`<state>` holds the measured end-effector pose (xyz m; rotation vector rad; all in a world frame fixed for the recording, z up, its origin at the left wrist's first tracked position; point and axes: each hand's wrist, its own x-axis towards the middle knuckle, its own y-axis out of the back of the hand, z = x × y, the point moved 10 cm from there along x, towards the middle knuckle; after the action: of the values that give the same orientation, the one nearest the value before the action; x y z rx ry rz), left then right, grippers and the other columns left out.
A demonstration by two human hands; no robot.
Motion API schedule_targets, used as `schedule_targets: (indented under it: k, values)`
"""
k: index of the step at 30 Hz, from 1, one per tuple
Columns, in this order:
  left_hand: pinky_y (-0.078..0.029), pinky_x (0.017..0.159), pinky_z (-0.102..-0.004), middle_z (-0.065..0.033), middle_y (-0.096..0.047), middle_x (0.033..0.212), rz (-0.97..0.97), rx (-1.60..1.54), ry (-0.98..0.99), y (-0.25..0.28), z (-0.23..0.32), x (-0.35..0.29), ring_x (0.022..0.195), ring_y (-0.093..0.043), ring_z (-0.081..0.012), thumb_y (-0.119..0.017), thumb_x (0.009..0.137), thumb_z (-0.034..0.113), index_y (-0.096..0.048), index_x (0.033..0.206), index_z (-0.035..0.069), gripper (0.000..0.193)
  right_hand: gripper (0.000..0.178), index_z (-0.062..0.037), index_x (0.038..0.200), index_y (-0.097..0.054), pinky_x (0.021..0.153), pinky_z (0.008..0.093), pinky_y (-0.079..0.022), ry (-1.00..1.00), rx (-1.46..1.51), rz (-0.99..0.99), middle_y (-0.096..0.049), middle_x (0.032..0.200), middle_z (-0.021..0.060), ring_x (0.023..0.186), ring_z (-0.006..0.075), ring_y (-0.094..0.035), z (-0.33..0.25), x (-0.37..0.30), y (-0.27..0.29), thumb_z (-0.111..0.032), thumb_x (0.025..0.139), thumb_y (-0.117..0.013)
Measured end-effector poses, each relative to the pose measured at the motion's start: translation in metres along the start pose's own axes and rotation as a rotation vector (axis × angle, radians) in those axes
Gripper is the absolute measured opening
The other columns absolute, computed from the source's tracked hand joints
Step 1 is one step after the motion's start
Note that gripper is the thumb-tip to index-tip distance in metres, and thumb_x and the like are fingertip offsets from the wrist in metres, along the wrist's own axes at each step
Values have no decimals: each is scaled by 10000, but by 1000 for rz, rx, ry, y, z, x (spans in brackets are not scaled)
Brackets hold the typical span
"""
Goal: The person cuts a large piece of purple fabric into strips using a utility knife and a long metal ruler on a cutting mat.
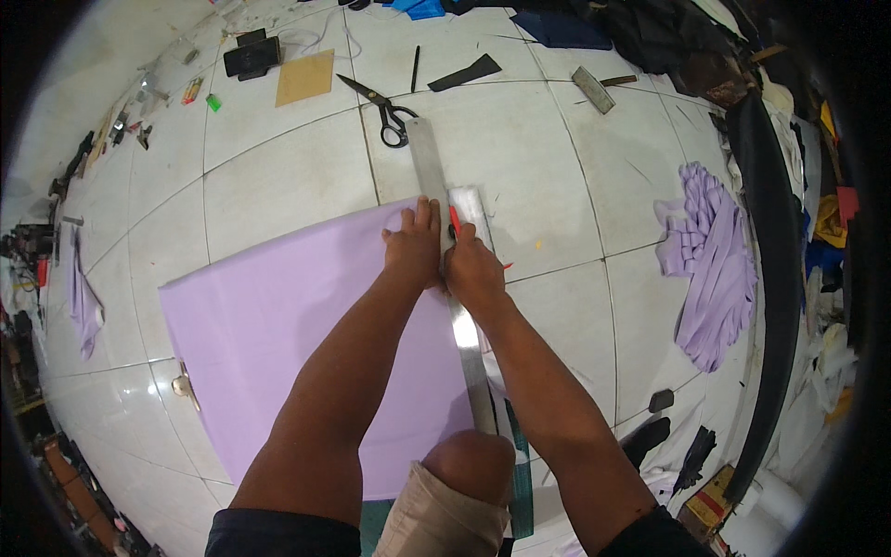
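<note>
A folded sheet of lilac fabric (306, 334) is spread on the floor. Along its right edge runs a long metal ruler (427, 162), its near end beside my knee. My left hand (415, 246) presses down with fingers outstretched, across the fabric and the ruler's edge. Just right of it, my right hand (475, 267) is closed around a slim red tool (454, 219), which looks like a cutter knife; its blade is hidden. A strip of whitish material (473, 209) shows beside the ruler, under and past my right hand.
Black-handled scissors (382, 110) lie beyond the ruler's far end, near a tan card (304, 78) and a dark strip (466, 72). A heap of lilac strips (710, 269) lies right. A metal clip (185, 384) sits at the fabric's left edge; a green mat (522, 492) shows near my knee.
</note>
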<state>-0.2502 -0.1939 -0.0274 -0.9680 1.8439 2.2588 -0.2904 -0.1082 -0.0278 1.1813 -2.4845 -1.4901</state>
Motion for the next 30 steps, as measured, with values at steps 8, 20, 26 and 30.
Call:
schedule_targets:
  k: [8,20,26,30]
  values:
    - [-527,988,-583,-178,-218,1640,66,25,8,-5,-1,6,1431,-381,-374,-825,742,253,-170,1585,17,1093,410,20,1211,-394,796,517,-576,28,-53,51,-620,1090,280,954,458,-683,-10,2,6,-159,917,-618]
    - [-530,989,-558,-164,-236,1624,38,39,-16,-1,4,2,1429,-377,-369,-913,642,396,-140,1586,20,1276,307,32,1193,-422,838,537,-549,-19,-46,-28,-659,1059,304,994,464,-678,-9,16,8,-150,967,-524]
    - [-496,1033,-602,-130,-177,1664,-27,40,20,-5,-5,8,1473,-313,-347,-963,466,574,-113,1606,37,1520,285,28,1221,-420,857,579,-508,-75,11,-147,-670,1059,337,1000,507,-655,-1,-22,6,-145,997,-393]
    - [-537,1011,-507,-206,-259,1587,46,6,-53,5,9,-3,1382,-410,-402,-976,457,533,-165,1556,-32,1478,295,20,1245,-405,861,593,-499,-146,2,-192,-667,1025,345,984,526,-645,31,-76,-9,-129,993,-373]
